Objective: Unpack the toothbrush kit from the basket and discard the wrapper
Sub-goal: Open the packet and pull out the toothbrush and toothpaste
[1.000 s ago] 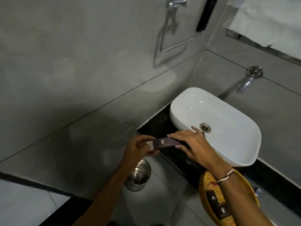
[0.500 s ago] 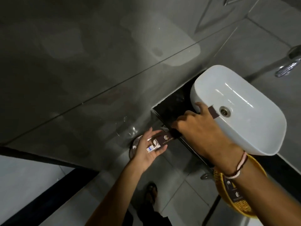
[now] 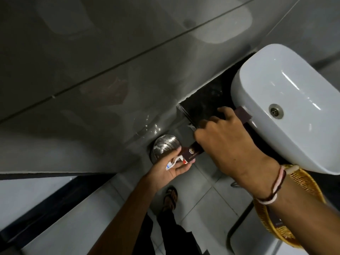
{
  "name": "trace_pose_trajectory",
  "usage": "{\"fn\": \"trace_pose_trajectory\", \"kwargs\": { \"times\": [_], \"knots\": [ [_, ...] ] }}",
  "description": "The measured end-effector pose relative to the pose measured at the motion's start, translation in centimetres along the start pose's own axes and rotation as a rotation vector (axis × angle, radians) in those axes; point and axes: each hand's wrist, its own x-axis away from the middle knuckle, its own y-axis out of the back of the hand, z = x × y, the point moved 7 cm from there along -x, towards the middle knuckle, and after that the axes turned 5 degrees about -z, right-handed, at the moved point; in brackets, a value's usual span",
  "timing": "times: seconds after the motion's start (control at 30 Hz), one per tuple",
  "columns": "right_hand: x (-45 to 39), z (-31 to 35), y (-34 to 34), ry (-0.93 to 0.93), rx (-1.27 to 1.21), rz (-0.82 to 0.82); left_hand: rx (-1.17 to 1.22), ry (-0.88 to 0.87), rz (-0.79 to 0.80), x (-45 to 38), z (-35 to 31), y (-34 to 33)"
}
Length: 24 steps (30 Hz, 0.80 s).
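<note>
A dark brown box [image 3: 193,155] with a gold emblem is gripped in the right hand [image 3: 226,144], its fingers closed around the middle of the box, so that only the two ends can be seen. The far end, with an opened flap, is seen at two o'clock from the knuckles, against the rim of the white basin [image 3: 287,107]. The near end is pointed towards eight o'clock, where it meets the left hand [image 3: 171,166].

The left hand is turned palm up with the fingers loosely curled, and a small white toothpaste tube [image 3: 175,162] with red and blue print is cradled there, partly out of the box mouth. The thumb is laid along the tube. Whether a toothbrush has come out as well cannot be told.

A steel bin [image 3: 163,146] is seen on the floor just beyond the left hand, at twelve o'clock from it, against the grey tiled wall [image 3: 92,70]. A woven basket [image 3: 309,183] is placed on the black counter [image 3: 202,100] at five o'clock from the right wrist, largely hidden by the forearm; a dark box [image 3: 277,222] is seen inside it. Thread bands [image 3: 276,186] are worn on the right wrist. A sandalled foot [image 3: 171,196] is seen on the pale floor tiles below.
</note>
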Motion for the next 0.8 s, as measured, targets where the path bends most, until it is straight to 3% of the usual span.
{"fn": "trace_pose_trajectory", "kwargs": {
  "times": [0.27,0.37,0.8],
  "knots": [
    [-1.3,-0.1,-2.5,0.018,-0.08,0.058,-0.073,-0.092,-0.04,-1.0,-0.9,3.5],
    [-2.2,-0.6,-3.9,-0.056,-0.113,0.038,-0.121,-0.09,-0.034,-1.7,-1.2,4.3],
    [-6.8,5.3,-18.4,-0.169,-0.419,0.145,-0.594,-0.067,-0.201,-6.2,-1.6,16.6]
  ]
}}
